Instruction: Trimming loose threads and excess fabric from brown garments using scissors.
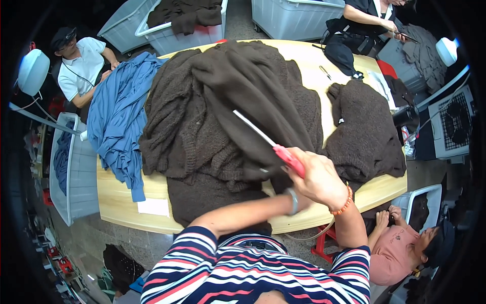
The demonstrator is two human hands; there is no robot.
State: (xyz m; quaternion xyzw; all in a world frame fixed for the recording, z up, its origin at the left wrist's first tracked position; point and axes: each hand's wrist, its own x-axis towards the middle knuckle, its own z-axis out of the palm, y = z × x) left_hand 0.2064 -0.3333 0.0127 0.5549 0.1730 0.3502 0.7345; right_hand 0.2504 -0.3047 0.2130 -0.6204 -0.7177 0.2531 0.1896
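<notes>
My right hand (321, 177), with an orange bead bracelet at the wrist, is closed around a long thin silver tool with a pink-red handle (289, 160). Its tip points up and left over a heap of dark brown knit garments (228, 111) on the table. A smooth brown fold in the heap lies under the shaft. From the left, my other forearm crosses low in front of me, with a pale band on the wrist. My left hand (305, 202) is blurred and mostly behind the right one, so its fingers do not show.
Blue garments (124, 116) hang over the table's left edge beside a white paper (153, 207). Another brown knit pile (362, 131) lies at right. Grey bins (76, 187) stand around the wooden table (121, 213). Other people work at left, far right and near right.
</notes>
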